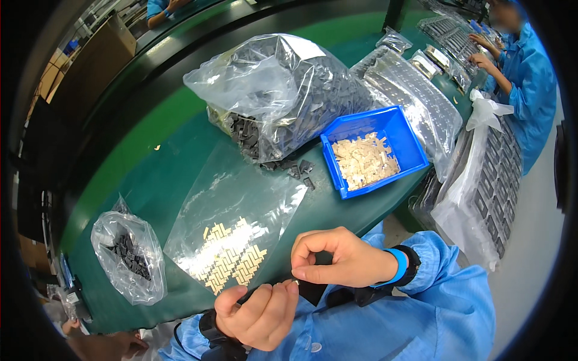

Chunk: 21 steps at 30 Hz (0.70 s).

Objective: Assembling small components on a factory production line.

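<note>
1. Two bare hands are showing: the left hand (260,316) with fingers curling, the right hand (338,260) with thumb and forefinger bending into a loop.
2. One tiny pale, shiny piece (295,281) is glinting where both hands' fingertips are coming close together. Cannot tell whether either hand is clamping it or only touching it.
3. One clear plastic sheet (265,192) is lying on the green tabletop (337,213), bearing many small yellowish pieces (232,259) in slanting rows; too many and too glared to count. They are sitting just beyond the left hand.
4. One open blue plastic bin (415,144) is standing beyond the right hand, holding a heap of flat cream-coloured pieces (367,159), uncountable.
5. Two clear bags of black parts are resting on the table: one large bulging bag (301,90) beside the bin, one small bag (153,240) left of the sheet. Several loose black parts (295,170) are lying by the large bag.
6. One co-worker in blue (533,90) is handling things at upper right; another person's arm (158,18) is being cut off at the top edge.
7. The fingers are hiding most of the tiny piece, so its shape is staying unclear; glare is washing out the rows' middle.
</note>
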{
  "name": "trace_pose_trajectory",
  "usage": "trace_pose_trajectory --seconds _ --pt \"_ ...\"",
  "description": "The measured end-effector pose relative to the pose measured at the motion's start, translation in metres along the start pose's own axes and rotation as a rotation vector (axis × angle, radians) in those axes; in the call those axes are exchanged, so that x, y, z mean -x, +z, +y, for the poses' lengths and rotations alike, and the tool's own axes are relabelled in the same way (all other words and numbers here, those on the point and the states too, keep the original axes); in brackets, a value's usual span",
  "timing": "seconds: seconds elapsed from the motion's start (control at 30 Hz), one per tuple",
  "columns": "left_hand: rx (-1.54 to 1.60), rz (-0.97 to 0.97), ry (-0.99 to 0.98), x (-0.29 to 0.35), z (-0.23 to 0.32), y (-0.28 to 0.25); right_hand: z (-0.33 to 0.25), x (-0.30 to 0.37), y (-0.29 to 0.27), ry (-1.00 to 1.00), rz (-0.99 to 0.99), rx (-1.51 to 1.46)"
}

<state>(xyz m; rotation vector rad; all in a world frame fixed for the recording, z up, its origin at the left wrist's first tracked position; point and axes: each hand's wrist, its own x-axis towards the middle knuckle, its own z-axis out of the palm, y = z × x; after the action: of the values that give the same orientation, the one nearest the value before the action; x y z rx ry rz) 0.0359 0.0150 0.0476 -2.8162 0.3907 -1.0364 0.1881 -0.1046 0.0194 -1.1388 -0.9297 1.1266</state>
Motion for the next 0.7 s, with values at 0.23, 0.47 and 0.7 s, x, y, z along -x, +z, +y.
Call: trace_pose_trajectory --seconds 0.23,0.47,0.7 --pt "0.111 -0.175 -0.261 -0.032 -0.017 0.020 -0.010 0.009 -0.014 -0.318 0.494 -0.050" --pt "0.321 -0.431 -0.309 -0.067 -0.038 0.084 -0.014 0.019 -0.020 -0.443 0.565 -0.106" --pt "0.312 -0.548 -0.303 -0.060 -0.034 0.113 -0.011 0.022 -0.018 -0.437 0.587 -0.067"
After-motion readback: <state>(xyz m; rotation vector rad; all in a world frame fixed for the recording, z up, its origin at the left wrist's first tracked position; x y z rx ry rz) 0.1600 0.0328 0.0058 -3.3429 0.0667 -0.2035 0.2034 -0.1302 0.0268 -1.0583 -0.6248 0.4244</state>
